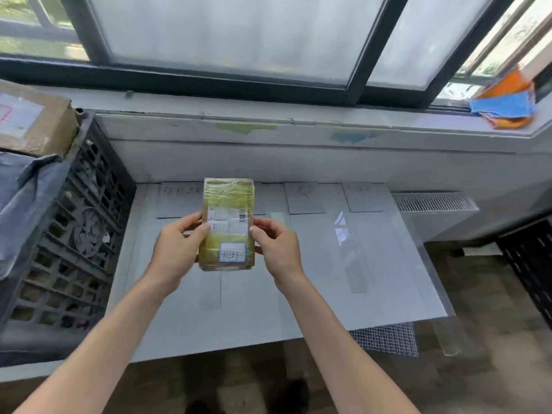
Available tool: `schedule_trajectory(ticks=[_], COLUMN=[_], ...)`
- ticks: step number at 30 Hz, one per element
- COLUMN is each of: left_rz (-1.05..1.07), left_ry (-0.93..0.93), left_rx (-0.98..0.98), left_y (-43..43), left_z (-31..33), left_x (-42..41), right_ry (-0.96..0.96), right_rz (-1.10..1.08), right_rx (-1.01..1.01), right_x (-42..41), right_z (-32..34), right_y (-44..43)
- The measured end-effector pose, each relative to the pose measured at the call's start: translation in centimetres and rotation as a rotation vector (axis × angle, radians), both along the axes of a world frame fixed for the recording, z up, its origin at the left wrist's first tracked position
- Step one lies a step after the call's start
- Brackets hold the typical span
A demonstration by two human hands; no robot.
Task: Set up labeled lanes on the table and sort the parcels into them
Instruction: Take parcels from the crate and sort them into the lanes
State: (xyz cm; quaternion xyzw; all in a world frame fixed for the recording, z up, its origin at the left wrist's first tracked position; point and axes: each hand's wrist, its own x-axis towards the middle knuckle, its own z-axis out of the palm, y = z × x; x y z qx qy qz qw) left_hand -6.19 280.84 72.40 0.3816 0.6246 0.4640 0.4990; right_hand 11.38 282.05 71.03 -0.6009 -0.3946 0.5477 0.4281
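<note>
A small brown parcel (227,216) wrapped in clear tape, with a shipping label and a blue-edged sticker, is held above the white table (298,294). My left hand (176,249) grips its left edge and my right hand (277,246) grips its right edge. White label sheets lie along the table's far edge: one (179,200) behind the parcel, one (303,197) to the right and another (363,195) further right. Tape strips (357,273) mark lanes on the table top.
A dark lattice crate (68,234) stands at the left with a cardboard box (33,121) and a grey bag (21,198) in it. A second dark crate (528,264) is on the floor at the right. Orange and blue cloths (507,103) lie on the window sill.
</note>
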Motion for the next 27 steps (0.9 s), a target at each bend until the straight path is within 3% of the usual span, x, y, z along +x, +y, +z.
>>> schedule_trajectory(ticks=[15,27], left_rz=[-0.161,-0.278], left_ry=[0.001,0.06], left_rx=[-0.043,-0.101], left_y=[3.9,10.1], left_z=[2.2,-1.7], left_x=[25.6,34.4], right_ry=[0.017,-0.021], right_rz=[-0.052,-0.096], right_rx=[0.038,-0.027], right_x=[26.5,36.4], right_z=[1.9,-0.9], right_y=[2.6,7.6])
